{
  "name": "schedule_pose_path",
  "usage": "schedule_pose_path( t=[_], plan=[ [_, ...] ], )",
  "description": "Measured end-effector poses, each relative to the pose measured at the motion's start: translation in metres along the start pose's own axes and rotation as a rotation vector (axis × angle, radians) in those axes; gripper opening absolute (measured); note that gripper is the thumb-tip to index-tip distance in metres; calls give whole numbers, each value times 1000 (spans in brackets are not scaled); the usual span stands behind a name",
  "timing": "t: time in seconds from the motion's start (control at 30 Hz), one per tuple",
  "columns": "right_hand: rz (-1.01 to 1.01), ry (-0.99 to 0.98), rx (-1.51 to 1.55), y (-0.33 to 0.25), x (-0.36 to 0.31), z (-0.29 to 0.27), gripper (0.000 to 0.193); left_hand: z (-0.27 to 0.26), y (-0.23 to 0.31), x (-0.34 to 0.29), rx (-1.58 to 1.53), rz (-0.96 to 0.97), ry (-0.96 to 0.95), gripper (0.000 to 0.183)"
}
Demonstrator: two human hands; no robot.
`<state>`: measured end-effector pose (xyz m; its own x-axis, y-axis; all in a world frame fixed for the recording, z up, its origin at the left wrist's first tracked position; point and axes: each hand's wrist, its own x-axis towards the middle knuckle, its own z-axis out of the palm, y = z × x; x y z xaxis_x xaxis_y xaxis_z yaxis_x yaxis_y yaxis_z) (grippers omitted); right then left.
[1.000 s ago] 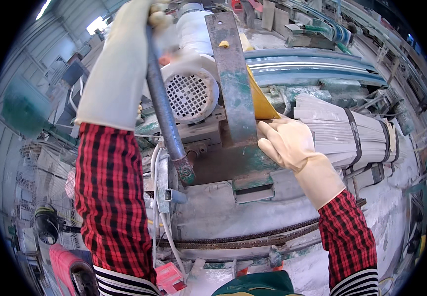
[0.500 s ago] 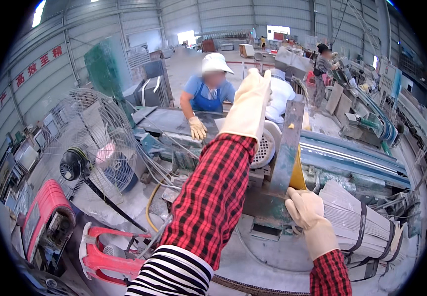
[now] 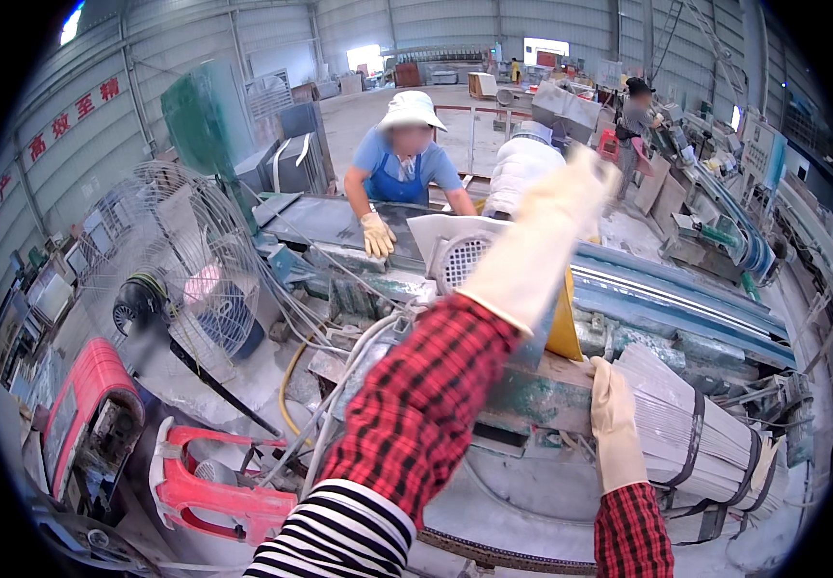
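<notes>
My left hand (image 3: 566, 197), in a long cream rubber glove, reaches up and forward in front of the machine. Motion smears its fingers, so I cannot tell what they do. Its forearm hides most of the upright metal plate (image 3: 535, 349), and a yellow flap (image 3: 565, 326) shows beside it. My right hand (image 3: 612, 395), gloved alike, is at the end of the green machine beam (image 3: 542, 390), its fingers closed together at the edge. Whatever they grip is hidden. A strapped bundle of thin pale strips (image 3: 691, 424) lies just right of that hand.
Across the machine a co-worker in a blue apron (image 3: 399, 178) rests a gloved hand on a dark slab (image 3: 325, 231). A round grille (image 3: 460, 262) stands nearby. At left are a wire-cage fan (image 3: 181, 265) and a red plastic stool (image 3: 219, 482). Blue rails (image 3: 676, 299) run right.
My left hand has swung to the right, uncovering more of the grille. My right hand has shifted slightly right and its fingers have drawn together. The co-worker has leaned forward.
</notes>
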<state>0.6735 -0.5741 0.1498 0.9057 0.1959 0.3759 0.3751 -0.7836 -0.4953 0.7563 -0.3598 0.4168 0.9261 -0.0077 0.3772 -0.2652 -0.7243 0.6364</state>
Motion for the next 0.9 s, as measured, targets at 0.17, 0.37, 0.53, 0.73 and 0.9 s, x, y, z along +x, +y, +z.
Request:
schedule_pose_path(
  t=[0.17, 0.37, 0.53, 0.73, 0.9],
  plan=[
    [128, -31, 250, -1, 3, -4, 34, 73, 50, -93, 76, 207, -186, 36],
    [29, 177, 409, 11, 2, 13, 36, 106, 54, -154, 209, 309, -233, 44],
    [-45, 568, 648, 25, -54, 23, 40, 121, 59, -188, 247, 352, -224, 42],
    [497, 388, 520, 53, -229, 31, 41, 125, 43, -235, 289, 476, -187, 42],
    [867, 397, 964, 45, -328, 38, 49, 126, 31, -269, 365, 471, -278, 37]
  ],
)
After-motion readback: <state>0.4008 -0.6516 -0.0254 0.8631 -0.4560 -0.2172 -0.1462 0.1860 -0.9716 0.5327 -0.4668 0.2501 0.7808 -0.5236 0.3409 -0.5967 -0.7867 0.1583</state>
